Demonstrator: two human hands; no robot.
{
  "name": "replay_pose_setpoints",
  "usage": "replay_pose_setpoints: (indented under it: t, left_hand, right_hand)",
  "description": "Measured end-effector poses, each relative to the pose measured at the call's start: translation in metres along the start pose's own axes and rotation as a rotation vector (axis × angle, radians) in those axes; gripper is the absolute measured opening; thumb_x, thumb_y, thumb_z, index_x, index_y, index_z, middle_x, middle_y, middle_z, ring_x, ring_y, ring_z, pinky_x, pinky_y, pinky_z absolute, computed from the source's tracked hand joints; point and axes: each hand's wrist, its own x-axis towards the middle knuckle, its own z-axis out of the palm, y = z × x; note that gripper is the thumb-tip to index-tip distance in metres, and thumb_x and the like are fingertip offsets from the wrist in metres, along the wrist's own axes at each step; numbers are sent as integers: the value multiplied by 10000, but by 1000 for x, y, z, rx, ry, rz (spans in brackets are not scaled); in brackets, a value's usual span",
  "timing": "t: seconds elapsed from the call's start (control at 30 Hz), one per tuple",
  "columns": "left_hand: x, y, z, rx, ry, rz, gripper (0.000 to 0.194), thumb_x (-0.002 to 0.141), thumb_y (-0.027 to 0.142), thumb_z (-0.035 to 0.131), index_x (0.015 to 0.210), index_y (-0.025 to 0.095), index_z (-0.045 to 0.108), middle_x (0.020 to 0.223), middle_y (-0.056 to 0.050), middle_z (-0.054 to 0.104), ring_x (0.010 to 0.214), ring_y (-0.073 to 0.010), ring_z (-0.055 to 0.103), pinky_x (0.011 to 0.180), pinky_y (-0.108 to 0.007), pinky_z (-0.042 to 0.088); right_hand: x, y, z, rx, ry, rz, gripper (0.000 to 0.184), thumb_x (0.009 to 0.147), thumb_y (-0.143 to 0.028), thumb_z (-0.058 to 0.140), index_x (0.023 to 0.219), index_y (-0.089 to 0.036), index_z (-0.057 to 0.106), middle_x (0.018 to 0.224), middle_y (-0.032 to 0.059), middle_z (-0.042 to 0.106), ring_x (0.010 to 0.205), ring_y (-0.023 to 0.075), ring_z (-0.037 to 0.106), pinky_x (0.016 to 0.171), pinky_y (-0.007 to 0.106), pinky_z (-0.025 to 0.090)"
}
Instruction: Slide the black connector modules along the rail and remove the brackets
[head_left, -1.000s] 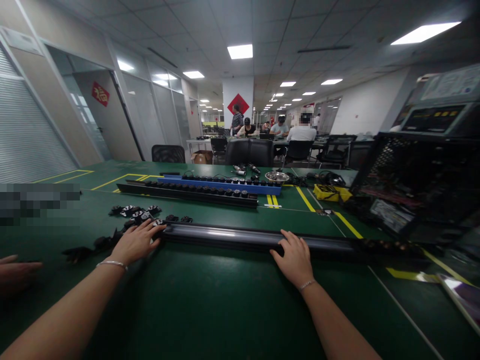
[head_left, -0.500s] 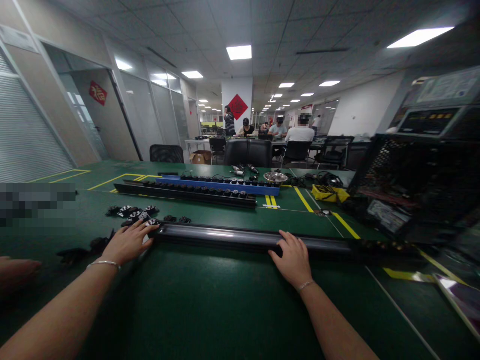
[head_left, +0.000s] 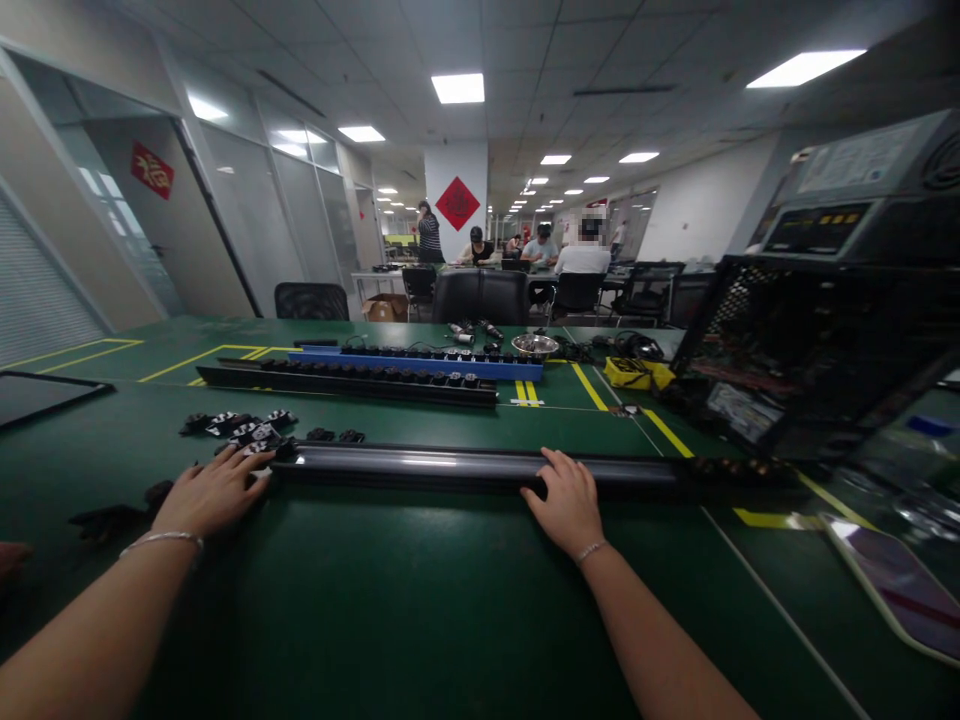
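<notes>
A long black power strip housing (head_left: 450,466) lies across the green table (head_left: 420,600) in front of me. My right hand (head_left: 566,503) rests on its near edge around the middle, fingers curled over the rail. My left hand (head_left: 208,492) lies flat with fingers stretched toward the strip's left end, touching the small black socket modules (head_left: 240,430) scattered there. More dark parts (head_left: 112,518) lie left of that hand.
Farther back lie a second black strip (head_left: 345,380) and a blue strip (head_left: 420,362), a metal bowl (head_left: 534,346) and a yellow box (head_left: 636,372). A black mesh computer case (head_left: 810,350) stands at right. A phone (head_left: 892,585) lies near right. People sit at far tables.
The view has swung to the right. My left hand has slid back slightly from the strip's end toward the loose modules. My right hand stays on the strip.
</notes>
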Motion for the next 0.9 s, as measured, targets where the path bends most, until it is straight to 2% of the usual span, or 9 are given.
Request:
replay_pose_setpoints:
  t: [0.13,0.27,0.4,0.5,0.6,0.73,0.83,0.9]
  left_hand:
    - [-6,-7,-3,7,-85,-34,502,858,478,283,1329,339,383,1471,11,306,1362,-199,216,1029,-457,265]
    - [-7,-1,-5,37,-134,-42,465,872,433,291,1302,331,435,1505,-7,212,1382,-201,147,1048,-475,222]
    - [-4,6,-8,16,-122,-55,388,861,419,356,1181,335,559,1491,-19,255,1382,-224,147,1047,-529,188]
    - [-4,9,-12,-7,-103,-45,351,851,366,390,1109,288,617,1452,-63,342,1369,-261,183,1027,-545,224]
    - [-7,16,-17,-40,4,-81,324,828,333,420,1036,237,649,1415,-92,400,1344,-314,226,1003,-545,271]
    - [-10,49,-21,-160,293,-183,366,828,315,393,1068,163,623,1383,-147,421,1306,-362,281,969,-531,334]
    - [-15,95,-28,-264,376,-48,409,844,314,350,1091,103,599,1370,-188,423,1301,-338,313,985,-485,354]
    - [-23,133,-35,-335,396,57,419,845,325,356,1121,104,581,1381,-174,416,1316,-306,306,1027,-442,329]
  right_hand:
    - [0,0,0,4,1,3,187,743,-359,570,811,-188,603,1302,91,508,1242,263,386,1033,464,235]
    - [0,-1,0,10,7,2,183,741,-360,571,805,-191,602,1300,89,511,1240,261,388,1032,462,238]
    - [0,0,0,8,7,1,184,742,-357,568,812,-191,605,1301,86,510,1238,261,390,1034,459,235]
    - [0,0,0,12,7,-8,182,742,-346,564,828,-191,607,1300,86,511,1236,260,390,1029,455,243]
    - [0,0,-1,34,21,-14,183,758,-347,540,843,-201,608,1285,82,524,1229,256,398,1021,455,254]
    - [1,0,-3,76,37,-5,225,806,-384,476,852,-210,611,1248,80,553,1210,249,420,1007,459,269]
    - [2,0,-4,84,32,-5,244,822,-387,454,880,-212,614,1248,79,555,1210,246,420,1006,455,270]
    - [2,0,-4,76,20,-7,259,826,-389,449,907,-209,616,1257,83,548,1216,248,413,1009,454,265]
